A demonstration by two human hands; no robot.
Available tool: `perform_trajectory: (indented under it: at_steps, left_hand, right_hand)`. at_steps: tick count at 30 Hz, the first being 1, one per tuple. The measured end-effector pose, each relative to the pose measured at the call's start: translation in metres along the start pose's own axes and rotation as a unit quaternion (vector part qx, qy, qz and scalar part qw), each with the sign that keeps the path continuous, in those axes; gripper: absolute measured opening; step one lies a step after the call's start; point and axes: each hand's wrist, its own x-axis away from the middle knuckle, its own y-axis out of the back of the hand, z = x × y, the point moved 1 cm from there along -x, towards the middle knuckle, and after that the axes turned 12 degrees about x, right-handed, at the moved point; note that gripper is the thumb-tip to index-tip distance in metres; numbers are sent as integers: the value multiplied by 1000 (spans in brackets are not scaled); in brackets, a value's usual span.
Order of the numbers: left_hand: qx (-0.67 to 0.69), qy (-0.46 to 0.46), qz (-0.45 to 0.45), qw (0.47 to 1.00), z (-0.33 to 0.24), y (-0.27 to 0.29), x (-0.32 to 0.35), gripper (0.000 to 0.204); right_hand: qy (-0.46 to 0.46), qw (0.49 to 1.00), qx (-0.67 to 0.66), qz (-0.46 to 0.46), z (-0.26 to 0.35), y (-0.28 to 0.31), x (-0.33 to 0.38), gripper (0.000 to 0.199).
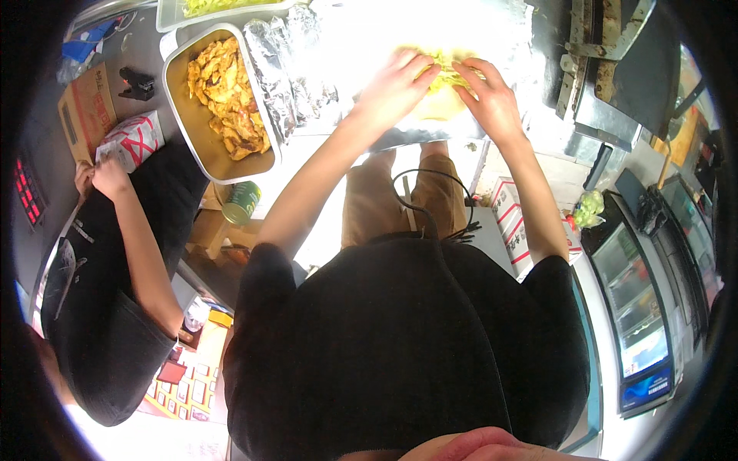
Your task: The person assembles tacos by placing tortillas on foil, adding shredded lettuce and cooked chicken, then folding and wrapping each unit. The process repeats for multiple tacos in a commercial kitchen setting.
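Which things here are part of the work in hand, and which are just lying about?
In hand:
left hand
right hand
pale yellow-green folded flatbread wrap
shiny foil sheet

Lying about:
rectangular metal tray of fried golden pieces
green tin can
brown cardboard box

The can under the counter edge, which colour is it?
The can is green, seen in the head view.
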Motion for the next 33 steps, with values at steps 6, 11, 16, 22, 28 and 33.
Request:
perform_trajectory:
  at_steps: [6, 11, 16, 22, 28, 33]
  left_hand:
    - [-20, 11, -38, 999, 25, -13, 3, 24]
    - [-49, 37, -112, 992, 7, -20, -3, 22]
    - [-43, 42, -179, 982, -35, 0, 20, 25]
    - [78, 190, -173, 963, -92, 40, 97, 23]
    - [95, 255, -226, 935, -121, 68, 173, 21]
    - [152, 302, -303, 891, -117, 73, 221, 13]
  right_hand:
    - [16, 999, 43, 8, 2, 9, 6, 44]
    - [61, 998, 8, -26, 26, 18, -4, 43]
    - [67, 995, 46, -50, 55, 50, 2, 37]
    - [111, 987, 111, -39, 63, 45, -9, 27]
    - [55, 995, 67, 40, 104, 84, -18, 28]
    - [131, 986, -88, -51, 188, 107, -84, 20]
